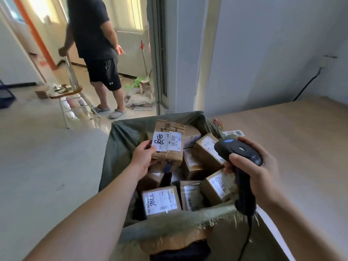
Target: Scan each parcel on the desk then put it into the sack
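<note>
Left hand [143,157] and right hand [259,166] are bare, forearms apparently uncovered throughout.

1. The parcel [168,142] I read as brown cardboard, with glossy clear tape over a white paper label.
2. The sack [122,140] looks like rough, matt green woven cloth.
3. The scanner [239,150] is smooth black plastic, slightly shiny.
4. The desk [293,140] shows me a matt tan top.
5. The chair [66,92] has a wooden seat on metal legs.
6. The floor [47,147] is glossy.
</note>
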Available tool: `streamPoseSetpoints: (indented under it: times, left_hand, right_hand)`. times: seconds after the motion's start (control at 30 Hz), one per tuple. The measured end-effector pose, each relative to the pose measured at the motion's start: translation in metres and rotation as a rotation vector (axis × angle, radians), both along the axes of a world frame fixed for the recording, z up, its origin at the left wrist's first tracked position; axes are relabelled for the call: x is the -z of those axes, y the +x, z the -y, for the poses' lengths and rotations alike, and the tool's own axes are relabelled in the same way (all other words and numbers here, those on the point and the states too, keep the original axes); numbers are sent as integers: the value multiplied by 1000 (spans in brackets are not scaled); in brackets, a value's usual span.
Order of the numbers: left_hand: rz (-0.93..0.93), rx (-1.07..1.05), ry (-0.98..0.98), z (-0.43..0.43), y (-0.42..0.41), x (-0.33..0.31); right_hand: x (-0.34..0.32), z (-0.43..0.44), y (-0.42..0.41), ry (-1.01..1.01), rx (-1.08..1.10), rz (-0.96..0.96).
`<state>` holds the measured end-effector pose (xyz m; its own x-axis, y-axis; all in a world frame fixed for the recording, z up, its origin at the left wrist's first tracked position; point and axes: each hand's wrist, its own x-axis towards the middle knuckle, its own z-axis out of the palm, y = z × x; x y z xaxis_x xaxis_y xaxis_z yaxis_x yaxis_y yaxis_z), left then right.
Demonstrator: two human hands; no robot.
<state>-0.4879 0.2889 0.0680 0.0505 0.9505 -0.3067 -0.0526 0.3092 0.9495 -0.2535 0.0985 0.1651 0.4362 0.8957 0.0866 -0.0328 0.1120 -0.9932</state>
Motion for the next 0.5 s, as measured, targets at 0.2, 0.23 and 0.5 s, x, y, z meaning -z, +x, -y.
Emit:
streamPoseSetpoints:
  times: [0.2,0.23,0.5]
  left_hand:
    - [-15,-295,15,-36,-55,18]
    - [-56,-333,7,-39,-60,20]
    - [-323,-464,-140,-46,-71,47]
  right_hand:
    - [3,-58,-35,-53,-93,5]
    - [3,-64,-40,-64,-107,10]
    - [-5,-86,-63,-65,-188,85]
